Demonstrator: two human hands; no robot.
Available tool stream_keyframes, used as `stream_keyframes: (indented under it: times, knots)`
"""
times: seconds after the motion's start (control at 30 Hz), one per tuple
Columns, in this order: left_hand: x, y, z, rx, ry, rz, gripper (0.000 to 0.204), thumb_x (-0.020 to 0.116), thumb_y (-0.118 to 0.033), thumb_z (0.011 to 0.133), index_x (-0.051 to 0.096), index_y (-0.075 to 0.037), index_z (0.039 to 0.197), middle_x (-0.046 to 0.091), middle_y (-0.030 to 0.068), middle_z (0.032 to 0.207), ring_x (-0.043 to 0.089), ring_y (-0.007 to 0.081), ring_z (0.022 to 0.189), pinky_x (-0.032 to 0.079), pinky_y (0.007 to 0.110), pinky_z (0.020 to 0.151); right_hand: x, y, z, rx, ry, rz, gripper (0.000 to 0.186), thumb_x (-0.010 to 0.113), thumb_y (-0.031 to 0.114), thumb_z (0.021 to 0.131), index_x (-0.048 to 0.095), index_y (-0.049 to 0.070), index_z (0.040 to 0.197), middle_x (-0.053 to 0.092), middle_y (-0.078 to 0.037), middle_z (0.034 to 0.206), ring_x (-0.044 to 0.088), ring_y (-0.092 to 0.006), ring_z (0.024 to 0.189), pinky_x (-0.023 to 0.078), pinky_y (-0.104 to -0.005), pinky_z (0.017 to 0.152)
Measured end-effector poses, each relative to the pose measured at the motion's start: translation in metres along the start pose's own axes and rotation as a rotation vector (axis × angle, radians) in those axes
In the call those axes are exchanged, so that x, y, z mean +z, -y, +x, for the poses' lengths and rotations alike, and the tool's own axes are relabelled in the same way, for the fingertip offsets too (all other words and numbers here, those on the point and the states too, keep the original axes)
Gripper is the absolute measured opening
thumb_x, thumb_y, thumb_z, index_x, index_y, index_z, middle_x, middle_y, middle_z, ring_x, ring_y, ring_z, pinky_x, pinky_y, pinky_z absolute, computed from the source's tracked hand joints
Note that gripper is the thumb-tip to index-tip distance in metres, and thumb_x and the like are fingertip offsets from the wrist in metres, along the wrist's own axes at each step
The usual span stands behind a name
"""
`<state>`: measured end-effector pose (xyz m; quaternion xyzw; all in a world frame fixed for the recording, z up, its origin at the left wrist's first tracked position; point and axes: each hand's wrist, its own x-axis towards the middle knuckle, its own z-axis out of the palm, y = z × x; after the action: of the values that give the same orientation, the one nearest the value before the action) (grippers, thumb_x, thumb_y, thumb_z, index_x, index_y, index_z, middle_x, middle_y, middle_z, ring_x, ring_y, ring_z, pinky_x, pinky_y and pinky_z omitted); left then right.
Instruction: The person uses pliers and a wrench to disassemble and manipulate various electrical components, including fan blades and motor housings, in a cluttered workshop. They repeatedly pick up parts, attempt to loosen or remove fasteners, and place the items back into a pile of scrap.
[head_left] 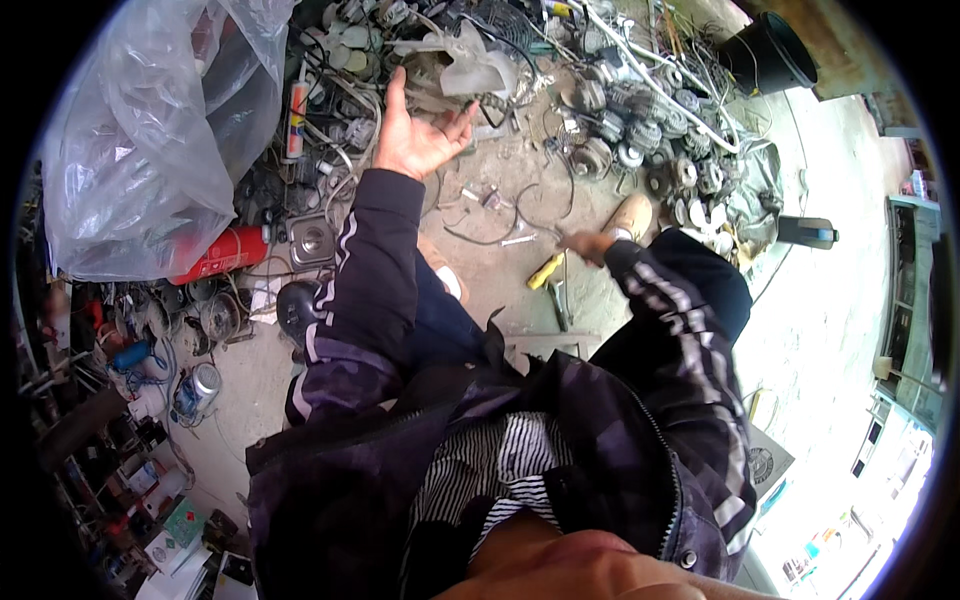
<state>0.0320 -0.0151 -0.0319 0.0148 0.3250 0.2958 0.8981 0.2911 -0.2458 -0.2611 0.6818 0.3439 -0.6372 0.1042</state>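
Note:
My left hand is raised palm up, fingers apart and holding nothing, just below a translucent plastic fan blade among cables and parts. My right hand is lower, beside my bent right leg; its fingers are blurred, so I cannot tell whether they hold anything. Just below it on the floor lie a yellow-handled tool and a dark metal tool. Thin loose wires and small bits lie between my hands.
A big plastic bag and red cylinder are at left, with a caulk tube. Piled motor parts and a black bucket are at upper right. Assorted clutter fills the lower left.

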Motion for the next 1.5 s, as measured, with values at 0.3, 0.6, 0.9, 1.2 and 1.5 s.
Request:
stream_keyframes:
  times: [0.3,0.6,0.9,1.2,1.5]
  knots:
    - [0.002,0.0,-0.006,-0.1,0.271,-0.02,0.083,0.067,-0.063,0.075,0.045,-0.008,0.132,0.052,0.0152,0.125,0.056,0.0344,0.114,0.044,0.048,0.09,0.077,-0.007,0.081,-0.193,-0.702,-0.272,0.053,0.049,0.049,0.09,0.065,0.0,0.103,0.065,-0.026,0.097,0.061,-0.0431,0.096,0.049,-0.0473,0.084]
    - [0.01,0.01,-0.004,0.013,0.217,0.13,0.083,0.068,-0.067,0.072,0.049,-0.008,0.127,0.058,0.0062,0.12,0.061,0.0247,0.101,0.045,0.039,0.086,-0.113,0.169,-0.162,-0.913,-0.547,1.133,0.053,0.054,0.049,0.094,0.058,0.005,0.123,0.064,-0.001,0.106,0.047,-0.0039,0.075,0.038,-0.0187,0.062]
    - [0.01,0.003,-0.005,0.0,0.303,-0.014,0.084,0.071,-0.064,0.069,0.05,-0.006,0.125,0.055,0.0121,0.122,0.06,0.034,0.107,0.044,0.046,0.086,-0.07,0.16,-0.217,-1.087,-0.564,0.664,0.028,0.055,0.028,0.097,0.065,0.004,0.107,0.061,0.004,0.084,0.054,-0.0053,0.075,0.045,-0.0217,0.068]
    - [0.003,-0.001,-0.017,-0.03,0.443,-0.016,0.09,0.064,-0.073,0.07,0.046,-0.01,0.131,0.051,0.0105,0.127,0.051,0.0328,0.121,0.041,0.048,0.09,-0.082,0.088,-0.141,-0.961,-0.955,-0.877,0.019,0.059,0.014,0.083,0.069,0.012,0.099,0.063,-0.003,0.108,0.06,-0.0259,0.101,0.048,-0.0382,0.083]
    - [0.005,0.043,-0.004,-0.013,0.419,0.331,0.076,0.075,-0.05,0.076,0.044,-0.012,0.134,0.054,0.008,0.129,0.053,0.0235,0.118,0.043,0.044,0.102,-0.156,0.068,-0.148,-0.428,-1.256,-0.68,0.049,0.049,0.001,0.081,0.061,0.024,0.123,0.057,0.004,0.131,0.038,-0.0256,0.135,0.026,-0.0657,0.104]
